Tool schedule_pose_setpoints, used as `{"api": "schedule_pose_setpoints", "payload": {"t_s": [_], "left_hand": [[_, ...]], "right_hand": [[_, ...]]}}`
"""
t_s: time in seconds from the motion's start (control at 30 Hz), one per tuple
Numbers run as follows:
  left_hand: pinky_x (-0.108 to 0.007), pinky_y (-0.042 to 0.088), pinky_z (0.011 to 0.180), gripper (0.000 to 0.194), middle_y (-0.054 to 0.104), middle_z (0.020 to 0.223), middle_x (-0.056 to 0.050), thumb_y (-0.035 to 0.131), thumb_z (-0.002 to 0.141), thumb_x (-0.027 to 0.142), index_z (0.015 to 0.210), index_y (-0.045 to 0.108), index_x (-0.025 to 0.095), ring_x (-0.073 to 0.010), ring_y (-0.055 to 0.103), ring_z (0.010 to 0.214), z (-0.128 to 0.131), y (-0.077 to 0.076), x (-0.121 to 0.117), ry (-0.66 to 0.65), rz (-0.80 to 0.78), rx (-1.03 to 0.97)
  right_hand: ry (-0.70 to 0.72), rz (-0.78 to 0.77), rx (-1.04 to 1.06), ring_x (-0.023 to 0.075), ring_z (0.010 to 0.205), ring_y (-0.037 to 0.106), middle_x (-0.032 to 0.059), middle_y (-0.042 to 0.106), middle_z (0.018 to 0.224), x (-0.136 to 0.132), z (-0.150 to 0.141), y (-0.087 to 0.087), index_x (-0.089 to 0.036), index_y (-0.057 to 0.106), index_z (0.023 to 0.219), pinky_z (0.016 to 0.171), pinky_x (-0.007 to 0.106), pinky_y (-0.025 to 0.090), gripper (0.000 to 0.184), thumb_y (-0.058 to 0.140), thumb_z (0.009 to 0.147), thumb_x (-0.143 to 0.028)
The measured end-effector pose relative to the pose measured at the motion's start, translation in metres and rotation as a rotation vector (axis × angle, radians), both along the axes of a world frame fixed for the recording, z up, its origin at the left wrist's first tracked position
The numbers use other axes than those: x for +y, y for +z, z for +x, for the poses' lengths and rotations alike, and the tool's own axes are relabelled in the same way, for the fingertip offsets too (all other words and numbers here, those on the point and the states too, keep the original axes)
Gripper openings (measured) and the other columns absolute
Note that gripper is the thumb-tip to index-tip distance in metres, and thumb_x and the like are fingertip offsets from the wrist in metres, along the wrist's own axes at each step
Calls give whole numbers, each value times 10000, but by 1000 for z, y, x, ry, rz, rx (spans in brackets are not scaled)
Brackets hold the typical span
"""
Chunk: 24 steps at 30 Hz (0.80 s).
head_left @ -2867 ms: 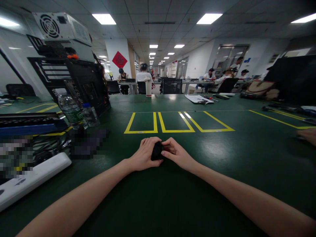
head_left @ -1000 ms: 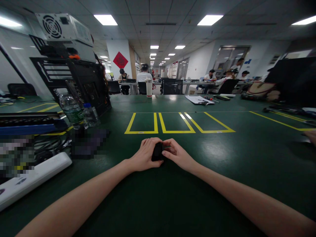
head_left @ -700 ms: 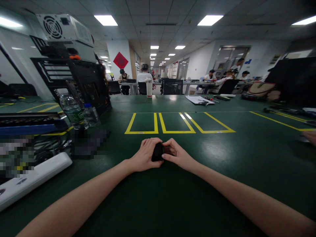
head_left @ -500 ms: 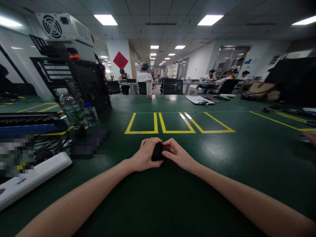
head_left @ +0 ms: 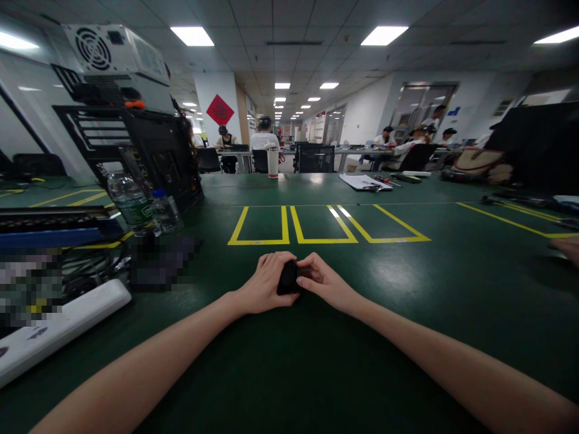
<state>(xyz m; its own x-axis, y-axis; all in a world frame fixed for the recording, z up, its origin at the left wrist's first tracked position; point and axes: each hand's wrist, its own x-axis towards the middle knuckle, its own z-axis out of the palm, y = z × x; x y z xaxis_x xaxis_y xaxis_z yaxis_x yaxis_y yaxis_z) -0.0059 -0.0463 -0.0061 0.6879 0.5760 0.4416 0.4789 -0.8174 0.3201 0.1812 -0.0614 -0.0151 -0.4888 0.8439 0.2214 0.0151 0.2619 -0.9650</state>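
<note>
A small black block-like object (head_left: 288, 279) is between my two hands, at the middle of the green table; its exact kind is too dark to make out. My left hand (head_left: 266, 282) wraps round it from the left, fingers over the far side and thumb along the near side. From the right, my right hand (head_left: 322, 280) meets it with thumb and curled fingers at its right edge. Part of the object is hidden behind the fingers.
Yellow tape outlines (head_left: 260, 242) mark the green table (head_left: 289, 374) beyond my hands. At left are a white power strip (head_left: 76, 322), plastic bottles (head_left: 129, 196) and a black computer case (head_left: 158, 160). A clipboard (head_left: 364, 182) and paper cup (head_left: 272, 163) stand farther back. Another person's hand (head_left: 567, 246) shows at right.
My hands and the black object stay almost the same. The other person's hand at the far right has shifted slightly.
</note>
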Motion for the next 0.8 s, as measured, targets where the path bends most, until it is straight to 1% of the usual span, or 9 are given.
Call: {"api": "schedule_pose_setpoints", "payload": {"t_s": [0.07, 0.17, 0.27, 0.37, 0.43, 0.53, 0.6, 0.8], "left_hand": [[-379, 255, 938, 602, 428, 1120, -62, 601, 666, 294, 1169, 281, 209, -224, 393, 1074, 0, 1, 0, -3, -7, -1], [-385, 252, 940, 601, 430, 1120, -62, 601, 667, 295, 1169, 280, 215, -226, 395, 1072, 0, 1, 0, -6, -12, -3], [-396, 251, 939, 609, 429, 1124, -67, 600, 665, 298, 1174, 274, 217, -233, 393, 1075, 1, 0, 0, -1, -5, -3], [-387, 252, 938, 618, 425, 1126, -67, 602, 661, 291, 1176, 269, 215, -227, 391, 1078, 1, -1, 0, 3, 3, -3], [-382, 255, 936, 621, 427, 1120, -63, 605, 658, 292, 1175, 270, 216, -224, 392, 1076, 1, -1, 0, 8, 4, -5], [-382, 257, 935, 614, 431, 1112, -59, 605, 658, 302, 1170, 277, 217, -226, 393, 1073, 1, 0, 0, 10, 6, -5], [-382, 258, 934, 605, 430, 1113, -63, 600, 663, 304, 1168, 280, 211, -227, 393, 1072, 1, 1, -1, 4, 6, 0], [-392, 258, 931, 605, 431, 1116, -63, 594, 666, 302, 1172, 273, 216, -233, 397, 1070, 1, 1, -1, 10, 5, 7]], "right_hand": [[-16, 6, -5, 158, 991, 508, 16, 481, 995, 0, 0, 0, -222, 424, 966, 888, 370, 407, 237, 544, 762, -230], [-41, -21, -22, 164, 1014, 495, 34, 477, 1042, 2, 0, -1, -218, 414, 1028, 916, 384, 386, 317, 562, 748, -224], [3, -43, -6, 168, 995, 511, 36, 492, 1023, 2, 0, -1, -205, 415, 1013, 903, 388, 395, 335, 587, 725, -217], [29, -15, 0, 164, 979, 520, 19, 494, 1002, 1, 0, 0, -212, 405, 970, 880, 372, 411, 362, 627, 686, -189], [19, -4, -7, 160, 975, 521, 15, 489, 1001, 0, 0, 1, -217, 403, 963, 864, 360, 421, 339, 614, 699, -194], [7, -7, 5, 151, 958, 527, 13, 492, 973, -2, 0, 3, -213, 416, 950, 843, 345, 433, 233, 549, 758, -222], [0, -5, 14, 147, 954, 528, 11, 494, 964, -2, -1, 4, -209, 425, 941, 846, 341, 433, 203, 534, 770, -221], [-42, -39, -23, 161, 1014, 498, 39, 486, 1047, 0, -1, 4, -194, 430, 1002, 914, 376, 394, 280, 554, 752, -220]]}}
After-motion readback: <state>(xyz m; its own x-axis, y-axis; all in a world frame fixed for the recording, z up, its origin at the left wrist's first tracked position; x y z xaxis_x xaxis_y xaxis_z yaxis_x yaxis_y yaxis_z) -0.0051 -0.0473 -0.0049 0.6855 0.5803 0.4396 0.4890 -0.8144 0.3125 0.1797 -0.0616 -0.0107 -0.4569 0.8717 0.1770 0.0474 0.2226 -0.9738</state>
